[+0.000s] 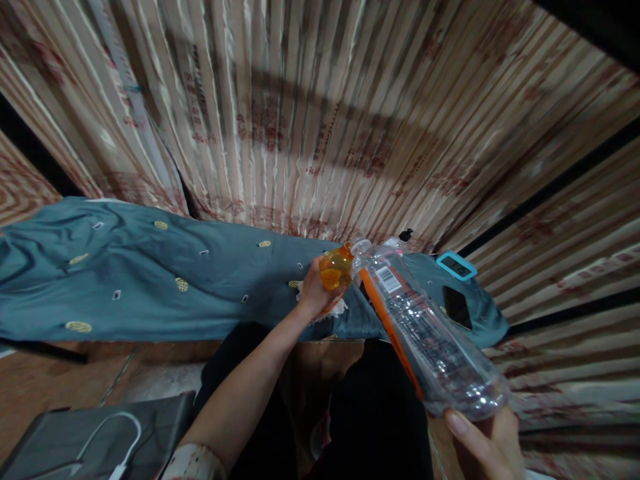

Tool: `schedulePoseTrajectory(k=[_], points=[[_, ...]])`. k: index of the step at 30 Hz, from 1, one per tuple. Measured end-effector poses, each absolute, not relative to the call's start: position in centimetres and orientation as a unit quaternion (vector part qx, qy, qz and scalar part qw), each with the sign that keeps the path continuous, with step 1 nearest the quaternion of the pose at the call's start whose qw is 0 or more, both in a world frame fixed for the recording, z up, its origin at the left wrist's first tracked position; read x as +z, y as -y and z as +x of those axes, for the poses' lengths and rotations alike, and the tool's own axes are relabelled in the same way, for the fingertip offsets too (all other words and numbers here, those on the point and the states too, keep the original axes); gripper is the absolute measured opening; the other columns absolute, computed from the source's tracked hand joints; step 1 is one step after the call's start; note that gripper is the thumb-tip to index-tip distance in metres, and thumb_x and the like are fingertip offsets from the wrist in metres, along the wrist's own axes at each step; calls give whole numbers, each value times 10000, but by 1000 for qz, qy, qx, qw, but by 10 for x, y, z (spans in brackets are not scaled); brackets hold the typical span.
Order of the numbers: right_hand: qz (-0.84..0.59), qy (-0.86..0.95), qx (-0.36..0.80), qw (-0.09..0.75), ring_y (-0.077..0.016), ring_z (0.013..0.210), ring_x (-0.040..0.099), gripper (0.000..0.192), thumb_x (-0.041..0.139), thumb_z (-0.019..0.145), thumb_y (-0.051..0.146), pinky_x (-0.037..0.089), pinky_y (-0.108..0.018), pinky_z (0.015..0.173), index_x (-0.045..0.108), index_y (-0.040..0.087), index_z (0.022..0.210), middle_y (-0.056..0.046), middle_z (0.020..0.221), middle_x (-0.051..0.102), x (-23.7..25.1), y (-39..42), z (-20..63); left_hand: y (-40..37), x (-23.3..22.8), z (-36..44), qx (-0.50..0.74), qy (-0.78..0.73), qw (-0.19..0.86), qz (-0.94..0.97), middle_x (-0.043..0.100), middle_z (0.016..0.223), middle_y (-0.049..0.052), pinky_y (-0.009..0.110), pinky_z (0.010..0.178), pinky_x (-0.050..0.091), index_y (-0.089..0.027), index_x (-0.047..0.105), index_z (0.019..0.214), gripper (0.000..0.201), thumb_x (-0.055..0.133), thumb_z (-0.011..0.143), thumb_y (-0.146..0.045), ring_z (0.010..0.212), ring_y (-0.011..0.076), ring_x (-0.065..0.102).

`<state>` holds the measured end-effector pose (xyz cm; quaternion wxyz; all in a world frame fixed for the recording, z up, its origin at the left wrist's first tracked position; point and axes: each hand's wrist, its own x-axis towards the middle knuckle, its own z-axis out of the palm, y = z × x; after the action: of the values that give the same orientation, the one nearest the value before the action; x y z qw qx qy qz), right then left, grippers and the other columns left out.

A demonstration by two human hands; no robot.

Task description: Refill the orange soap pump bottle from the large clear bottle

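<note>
My left hand is wrapped round a small bottle of orange liquid, held above the cloth-covered table. A large clear plastic bottle with an orange-edged label and a barcode is tilted, its neck at the small bottle's mouth. Whether the two rims touch, I cannot tell. At the base of the large bottle, my right hand grips it with the thumb on the near side. Below the small bottle a crumpled white tissue lies partly hidden by my left hand.
A teal patterned cloth covers the narrow table. On its right are a blue-framed clock and a dark phone. A black-topped pump bottle stands behind the large bottle. Lower left, a white cable lies on a grey surface. Curtains hang behind.
</note>
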<state>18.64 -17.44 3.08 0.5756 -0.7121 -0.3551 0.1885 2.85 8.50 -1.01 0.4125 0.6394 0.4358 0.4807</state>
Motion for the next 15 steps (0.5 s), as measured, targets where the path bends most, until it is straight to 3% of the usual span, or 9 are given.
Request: schedulePoseTrajectory(k=[5, 10, 15], points=[[-707, 354, 189, 582, -366, 1152, 626, 876, 825, 639, 508, 460, -491, 1029, 527, 200, 1403, -117, 1214, 674, 33, 173, 187, -85, -11, 29, 481, -432, 415, 640, 672, 1190, 83, 468, 1016, 528, -227, 534, 1206, 695, 869, 597, -218, 1165, 300, 662], [-708, 376, 184, 569, -355, 1174, 622, 806, 791, 692, 498, 459, -476, 1032, 526, 203, 1394, -106, 1200, 686, 32, 176, 189, -84, -10, 30, 476, -429, 417, 644, 663, 1209, 98, 470, 1023, 524, -210, 517, 1217, 702, 865, 608, -214, 1169, 299, 660], [-710, 358, 183, 578, -365, 1165, 617, 907, 823, 640, 528, 459, -488, 1021, 510, 206, 1428, -124, 1263, 665, 34, 176, 186, -85, -10, 29, 475, -433, 415, 644, 667, 1187, 97, 462, 1001, 537, -200, 541, 1191, 680, 865, 593, -208, 1147, 295, 666]])
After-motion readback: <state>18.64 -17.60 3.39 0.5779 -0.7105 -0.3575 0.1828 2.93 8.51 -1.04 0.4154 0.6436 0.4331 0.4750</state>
